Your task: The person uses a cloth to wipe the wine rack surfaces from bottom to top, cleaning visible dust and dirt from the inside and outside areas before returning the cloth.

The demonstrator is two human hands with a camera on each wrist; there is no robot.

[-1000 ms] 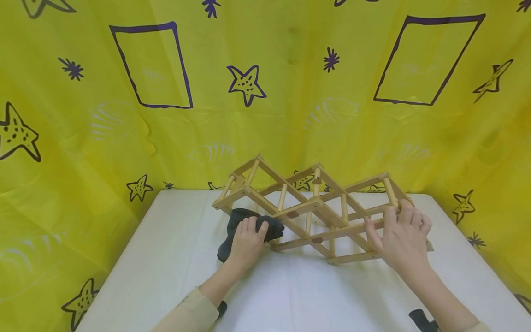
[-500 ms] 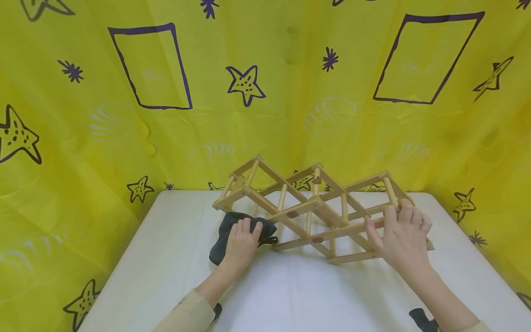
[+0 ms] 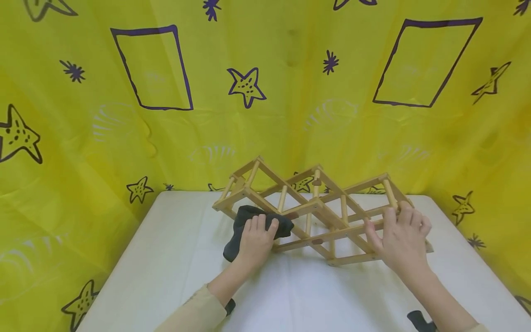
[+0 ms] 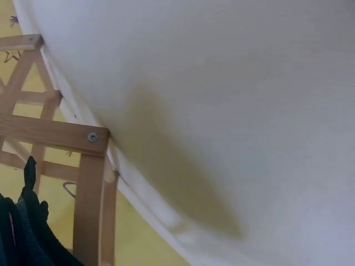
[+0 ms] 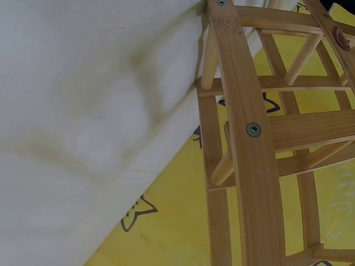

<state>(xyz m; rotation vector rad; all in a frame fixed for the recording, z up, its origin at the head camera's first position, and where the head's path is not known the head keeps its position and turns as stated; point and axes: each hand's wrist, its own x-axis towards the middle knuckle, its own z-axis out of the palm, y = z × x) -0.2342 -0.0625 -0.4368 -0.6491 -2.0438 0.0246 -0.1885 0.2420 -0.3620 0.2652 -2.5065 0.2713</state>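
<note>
A folding wooden rack (image 3: 346, 234) of crossed slats and round dowels stands across the back half of the table. My left hand (image 3: 256, 240) holds a bunched dark cloth (image 3: 242, 226) against the rack's front slats, left of its middle. Folds of that cloth show at the lower left of the left wrist view, beside a screwed slat corner. At the rack's right end, my right hand (image 3: 403, 237) grips the frame, thumb on the front slat and fingers over the top. The right wrist view has the rack's slats (image 5: 258, 188) close up, without the hand.
A white-covered table (image 3: 166, 276) lies under everything. Behind it hangs a yellow curtain (image 3: 282, 124) printed with starfish and shells, close to the rack's back. Dark wrist gear (image 3: 421, 320) shows below the right forearm.
The left hand and cloth slid left along the rack's front, then back right, now slightly farther right than at first. My right hand and the rack stay in place.
</note>
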